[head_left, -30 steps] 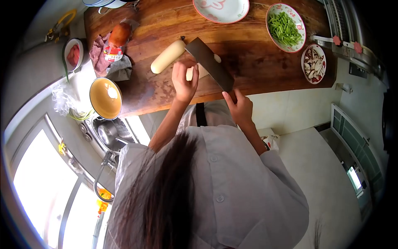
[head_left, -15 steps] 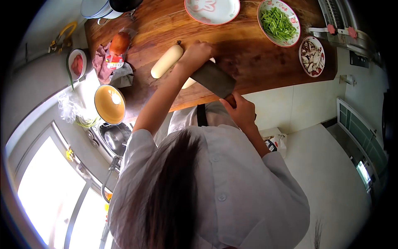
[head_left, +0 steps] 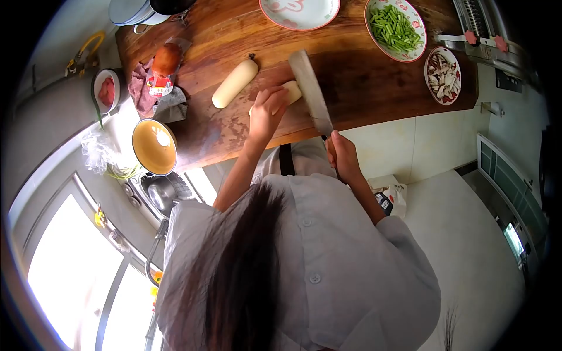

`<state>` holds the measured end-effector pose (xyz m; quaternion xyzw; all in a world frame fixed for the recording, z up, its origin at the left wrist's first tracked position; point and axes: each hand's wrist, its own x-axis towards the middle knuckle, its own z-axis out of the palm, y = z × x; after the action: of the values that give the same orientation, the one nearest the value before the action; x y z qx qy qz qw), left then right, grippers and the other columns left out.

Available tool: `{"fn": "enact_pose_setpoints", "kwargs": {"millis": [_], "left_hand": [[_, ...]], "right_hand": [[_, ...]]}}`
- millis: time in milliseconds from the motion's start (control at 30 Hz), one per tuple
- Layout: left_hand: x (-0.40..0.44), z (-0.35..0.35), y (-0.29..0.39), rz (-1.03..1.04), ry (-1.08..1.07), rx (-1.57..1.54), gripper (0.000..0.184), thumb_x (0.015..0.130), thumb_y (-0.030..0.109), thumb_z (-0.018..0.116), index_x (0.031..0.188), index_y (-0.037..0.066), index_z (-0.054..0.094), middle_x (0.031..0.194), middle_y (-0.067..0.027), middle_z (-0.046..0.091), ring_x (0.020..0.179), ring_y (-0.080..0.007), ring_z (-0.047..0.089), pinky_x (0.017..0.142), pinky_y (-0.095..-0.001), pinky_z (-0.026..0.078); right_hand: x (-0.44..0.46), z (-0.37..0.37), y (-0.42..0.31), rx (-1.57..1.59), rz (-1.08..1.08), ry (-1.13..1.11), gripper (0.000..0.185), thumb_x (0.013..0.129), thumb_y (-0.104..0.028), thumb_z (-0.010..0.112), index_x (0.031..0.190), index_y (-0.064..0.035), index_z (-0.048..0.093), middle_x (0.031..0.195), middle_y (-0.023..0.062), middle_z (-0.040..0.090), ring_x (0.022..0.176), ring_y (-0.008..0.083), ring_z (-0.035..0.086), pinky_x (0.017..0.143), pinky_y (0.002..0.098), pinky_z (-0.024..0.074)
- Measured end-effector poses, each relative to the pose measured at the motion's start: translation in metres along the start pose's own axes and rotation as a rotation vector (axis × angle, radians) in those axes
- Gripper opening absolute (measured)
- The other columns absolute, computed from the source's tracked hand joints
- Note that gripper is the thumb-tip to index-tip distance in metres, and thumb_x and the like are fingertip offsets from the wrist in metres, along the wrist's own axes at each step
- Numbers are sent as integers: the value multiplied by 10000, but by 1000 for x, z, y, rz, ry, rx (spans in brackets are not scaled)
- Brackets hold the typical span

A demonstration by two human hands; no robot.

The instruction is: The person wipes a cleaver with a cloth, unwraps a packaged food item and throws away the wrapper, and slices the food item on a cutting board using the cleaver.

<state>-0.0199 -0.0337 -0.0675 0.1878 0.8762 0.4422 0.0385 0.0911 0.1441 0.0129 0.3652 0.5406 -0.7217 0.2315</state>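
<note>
My left hand [head_left: 268, 114] presses down with curled fingers on a pale, peeled, cylindrical vegetable [head_left: 292, 91] lying on the wooden table [head_left: 363, 96]. Both ends of it show past my fingers; its kind I cannot make out. In my right hand [head_left: 343, 153], near the table's front edge, is the handle of a cleaver [head_left: 312, 92]. Its broad blade stands just right of the vegetable's end, pointing away from me, with a narrow gap between. Farther left lies a second pale, peeled vegetable [head_left: 235, 83] with a dark stem end, untouched.
A white plate [head_left: 298, 22] sits at the back. To the right are a bowl [head_left: 417, 22] of cut green pieces and a dish [head_left: 429, 93] of sliced food. Leftward are a bagged reddish-brown item [head_left: 167, 60], a cloth [head_left: 140, 88] and a yellow-lined bowl [head_left: 139, 155] by the sink.
My left hand has drawn back toward me from the vegetable's far end onto its middle. The cleaver has swung from lying slanted over the vegetable to standing clear on its right.
</note>
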Motion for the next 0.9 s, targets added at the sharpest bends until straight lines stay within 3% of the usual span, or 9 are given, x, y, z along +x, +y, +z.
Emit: {"fn": "enact_pose_setpoints", "kwargs": {"millis": [100,333,400,433,500,600,833,900], "left_hand": [[-7,9,1,-13,42,22,333,668,40,693,990,49,609,1025,-92,588,903,-279,544,769,-362,459],[-8,13,-2,4,86,39,335,658,30,695,982,45,612,1025,-87,589,909,-280,542,776,-360,455],[-8,13,-2,8,87,33,332,653,27,697,975,44,615,1023,-86,590,909,-279,542,776,-359,456],[-7,13,-2,10,96,30,325,648,26,699,963,45,620,1011,-85,594,903,-276,546,774,-356,458],[-7,13,-3,12,101,26,318,643,24,701,951,45,625,1000,-83,598,898,-274,549,772,-354,460],[-7,15,-4,32,110,50,299,642,28,705,932,47,634,974,-72,608,867,-265,557,751,-344,464],[-7,18,-5,29,139,88,276,655,31,701,924,51,640,961,-54,619,800,-248,563,704,-331,464],[-8,19,-5,21,140,84,274,656,30,700,923,52,640,960,-54,620,796,-247,564,702,-329,464]], "right_hand": [[5,10,-2,-179,-141,40,404,933,-320,427,635,-48,429,515,-14,376,464,60,332,441,240,283],[12,11,-3,-329,-162,53,388,954,-313,371,653,-73,425,502,-38,345,432,35,320,404,207,258],[15,10,-2,-450,-182,82,396,904,-366,462,730,-18,531,508,60,464,466,151,442,468,308,343],[14,12,-5,-449,-181,82,396,904,-366,462,730,-18,531,508,60,464,466,151,442,468,308,343],[10,22,-13,-698,-223,184,417,895,-414,447,810,-25,571,563,120,545,528,272,542,516,366,399],[7,30,-20,-849,-142,177,445,888,-449,432,856,-30,577,617,145,591,615,345,582,564,404,431],[-1,36,-25,-807,-61,209,459,888,-457,423,868,-26,582,637,166,601,621,355,587,575,422,439],[3,40,-25,-820,-107,254,459,891,-438,440,790,-7,561,604,185,547,569,344,543,531,403,388]]}}
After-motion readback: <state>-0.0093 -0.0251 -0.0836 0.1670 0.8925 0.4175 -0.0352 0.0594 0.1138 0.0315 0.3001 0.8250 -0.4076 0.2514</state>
